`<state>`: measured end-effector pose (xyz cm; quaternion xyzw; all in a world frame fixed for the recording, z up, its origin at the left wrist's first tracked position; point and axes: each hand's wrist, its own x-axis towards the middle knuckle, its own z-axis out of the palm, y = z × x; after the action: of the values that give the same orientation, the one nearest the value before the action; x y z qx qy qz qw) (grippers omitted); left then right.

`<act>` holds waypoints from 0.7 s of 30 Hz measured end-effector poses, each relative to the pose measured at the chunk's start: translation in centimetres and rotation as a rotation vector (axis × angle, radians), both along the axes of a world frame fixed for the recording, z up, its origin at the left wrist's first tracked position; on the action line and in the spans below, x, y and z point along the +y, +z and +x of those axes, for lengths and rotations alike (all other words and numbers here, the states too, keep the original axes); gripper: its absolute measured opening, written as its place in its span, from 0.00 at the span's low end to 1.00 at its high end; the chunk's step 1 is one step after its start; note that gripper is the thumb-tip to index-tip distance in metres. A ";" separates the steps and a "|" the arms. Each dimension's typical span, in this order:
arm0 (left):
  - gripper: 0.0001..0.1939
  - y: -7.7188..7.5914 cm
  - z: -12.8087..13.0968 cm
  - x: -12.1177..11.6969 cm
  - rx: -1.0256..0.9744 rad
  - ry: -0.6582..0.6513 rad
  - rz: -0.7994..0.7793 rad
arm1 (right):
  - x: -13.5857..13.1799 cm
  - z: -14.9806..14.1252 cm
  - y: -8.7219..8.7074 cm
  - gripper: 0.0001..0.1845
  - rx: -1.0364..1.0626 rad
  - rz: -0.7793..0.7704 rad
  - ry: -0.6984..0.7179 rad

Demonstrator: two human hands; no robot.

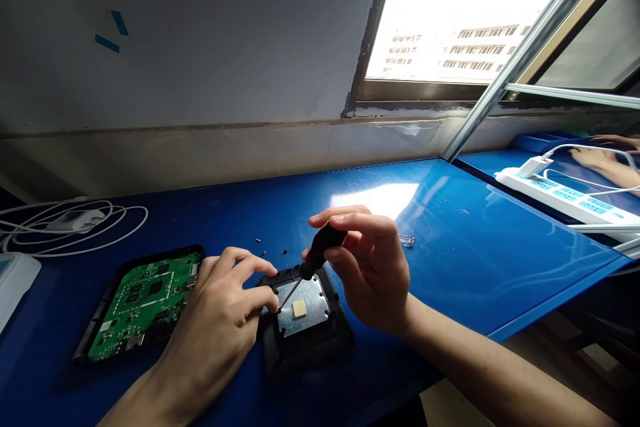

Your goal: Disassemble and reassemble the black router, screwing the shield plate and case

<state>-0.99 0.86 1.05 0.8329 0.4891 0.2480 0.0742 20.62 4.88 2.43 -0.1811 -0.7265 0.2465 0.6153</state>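
Observation:
My right hand [373, 260] grips a black-handled screwdriver [320, 250] with thin yellow lines on its handle. Its shaft slants down to the left, the tip at the left edge of a silver metal plate [313, 293]. That plate, with a cream square pad [299, 309] on it, lies inside a black plastic cover [310, 350]. My left hand [223, 310] holds the cover's left side, a finger at the top edge and another digit close to the screwdriver tip. Whether a screw is under the tip is hidden. Left of this hand lies a green circuit board [145, 293] in a black case.
Small screws [264, 253] lie behind the cover. A clear item [407, 240] sits behind my right hand. White cables [125, 230] coil at the left. Past the metal frame post [475, 117] are a power strip [565, 193], a blue tray [540, 141] and another person's hands [600, 160].

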 end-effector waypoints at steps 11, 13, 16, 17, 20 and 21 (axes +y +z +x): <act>0.22 0.0 0.0 0.1 0.012 -0.003 0.002 | -0.2 -0.1 0.3 0.19 -0.024 -0.058 0.156; 0.21 -0.1 0.0 0.1 0.018 -0.003 0.003 | -0.1 -0.1 0.5 0.17 -0.027 -0.049 0.131; 0.19 0.0 0.3 0.0 0.031 -0.014 0.023 | 0.2 -0.4 1.0 0.14 -0.023 0.012 0.083; 0.18 0.1 0.5 0.0 0.034 -0.023 0.029 | 0.2 -0.5 1.3 0.14 -0.025 0.038 0.071; 0.17 0.3 1.1 -0.1 0.024 -0.066 0.010 | 0.2 -1.2 2.2 0.12 -0.062 0.095 0.041; 0.16 0.4 1.3 -0.2 0.015 -0.082 -0.018 | 0.2 -1.5 2.5 0.11 -0.076 0.099 0.025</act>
<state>0.28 0.66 1.42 0.8534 0.4574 0.2339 0.0882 19.16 5.11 4.91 -0.1503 -0.7628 0.2109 0.5925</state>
